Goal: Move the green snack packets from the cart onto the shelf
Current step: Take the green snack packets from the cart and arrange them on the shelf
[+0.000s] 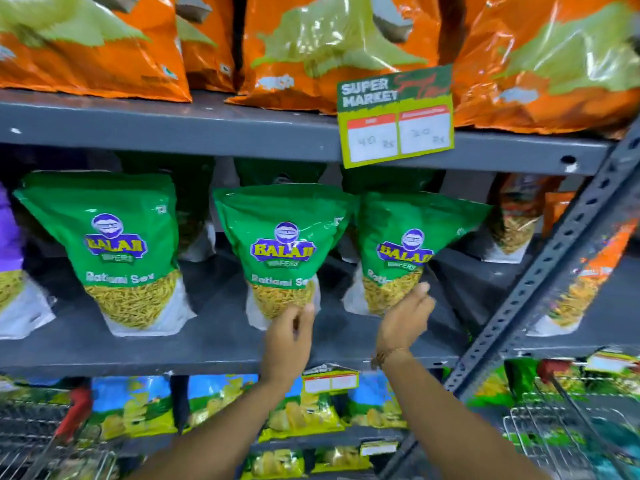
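Three green snack packets stand on the grey middle shelf point(207, 337). The left packet point(117, 244) stands alone. My left hand point(289, 337) grips the bottom of the middle packet point(282, 251). My right hand point(405, 317) holds the lower edge of the right packet point(405, 247), which leans to the right. More green packets show dimly behind them. Part of a wire cart point(554, 431) with a red handle is at the lower right, and another wire cart point(41, 441) at the lower left.
Orange bags point(332, 50) fill the shelf above, with a green price card point(398, 119) hanging from its edge. A slanted perforated steel upright point(554, 258) stands at the right. Orange packets point(512, 216) lie beyond it. Blue and yellow chip bags point(221, 403) fill the shelf below.
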The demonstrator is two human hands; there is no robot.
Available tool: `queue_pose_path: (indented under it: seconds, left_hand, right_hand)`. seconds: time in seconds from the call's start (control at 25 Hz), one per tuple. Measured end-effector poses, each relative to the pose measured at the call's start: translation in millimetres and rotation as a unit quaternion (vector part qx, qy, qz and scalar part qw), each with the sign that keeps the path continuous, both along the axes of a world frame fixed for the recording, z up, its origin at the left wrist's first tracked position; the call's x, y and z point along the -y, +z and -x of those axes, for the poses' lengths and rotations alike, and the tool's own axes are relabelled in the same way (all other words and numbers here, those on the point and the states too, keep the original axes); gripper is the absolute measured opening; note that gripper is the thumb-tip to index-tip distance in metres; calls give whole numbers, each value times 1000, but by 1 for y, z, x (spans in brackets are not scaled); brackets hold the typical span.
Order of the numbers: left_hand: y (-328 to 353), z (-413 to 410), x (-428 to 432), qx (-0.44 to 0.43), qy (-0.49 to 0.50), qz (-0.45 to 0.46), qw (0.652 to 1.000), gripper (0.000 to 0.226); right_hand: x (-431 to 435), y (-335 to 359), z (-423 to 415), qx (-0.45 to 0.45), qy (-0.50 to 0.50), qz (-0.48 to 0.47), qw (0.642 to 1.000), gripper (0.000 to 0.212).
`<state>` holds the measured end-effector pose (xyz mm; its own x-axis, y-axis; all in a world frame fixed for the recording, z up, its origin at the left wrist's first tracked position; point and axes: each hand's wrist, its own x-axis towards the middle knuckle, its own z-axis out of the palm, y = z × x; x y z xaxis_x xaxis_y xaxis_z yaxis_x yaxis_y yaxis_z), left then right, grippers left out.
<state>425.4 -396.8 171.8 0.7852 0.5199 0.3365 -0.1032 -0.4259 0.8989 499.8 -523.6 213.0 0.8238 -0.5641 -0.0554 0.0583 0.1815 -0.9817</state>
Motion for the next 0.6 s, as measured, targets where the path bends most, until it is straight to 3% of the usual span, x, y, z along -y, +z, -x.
queue_pose_path:
  seconds: [0.08, 0.12, 0.24, 0.4, 0.48, 0.6]
  left_hand:
    - [24, -30, 39, -44, -145, 30, 988, 30]
    - [40, -54, 55, -48, -157, 67, 984, 38]
    - [90, -107, 79, -61, -72, 232, 968, 49]
    - [96, -123, 80, -19, 32, 186, 982, 37]
    - [81, -117, 83, -31, -2, 203, 979, 44]
    - [52, -107, 83, -99, -121, 209, 965, 59]
  right_hand:
    - [37, 25, -26, 48, -23, -29, 998, 27]
    - [54, 41, -42, 76, 11, -48, 996, 24]
    - [84, 88, -84, 76, 143, 18, 987, 31]
    - [94, 97, -108, 82, 151, -46, 984, 30]
    - [96, 70, -103, 81, 183, -89, 976, 28]
    - [96, 9, -81, 34, 298, -90, 950, 47]
